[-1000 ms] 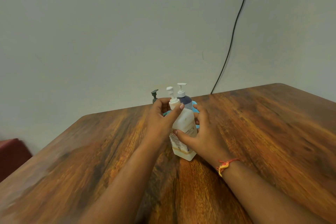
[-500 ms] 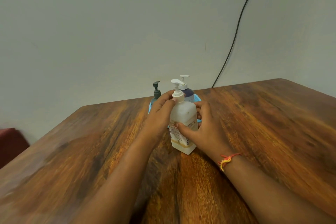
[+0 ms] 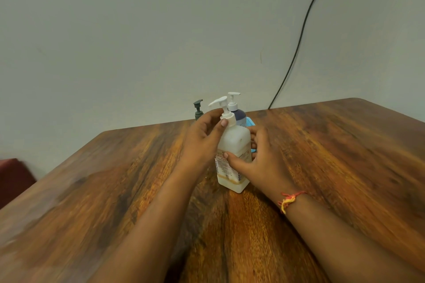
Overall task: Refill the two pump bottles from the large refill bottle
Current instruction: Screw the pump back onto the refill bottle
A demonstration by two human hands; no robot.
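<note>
I had the white pump bottle (image 3: 233,156) standing upright on the table (image 3: 333,167), out toward the far edge and about midway between its side edges. My right hand (image 3: 259,163) was wrapped round the lower body, thumb across the printed label, so it was closed on the bottle and pinning it down. My left hand (image 3: 202,138) was curled round the neck, thumb on the white collar (image 3: 227,119) just under the pump head (image 3: 218,101), which pointed off to the left. It gripped the collar and nothing else.

I judged this to be the step of unscrewing the pump. To do it well, I thought I should press the base flat against the wood with my right hand and turn only the collar with my left, not the spout, which would just spin. Once loose, the pump would want lifting straight up, since I expected a dip tube below it that could drip.

Just behind stood a dark-bodied bottle with a white pump (image 3: 236,112) and, left of it, one with a dark green pump (image 3: 198,109), close by the far edge. Something light blue (image 3: 249,122) showed behind them, mostly hidden. I could not tell from there which was the large refill bottle.
</note>
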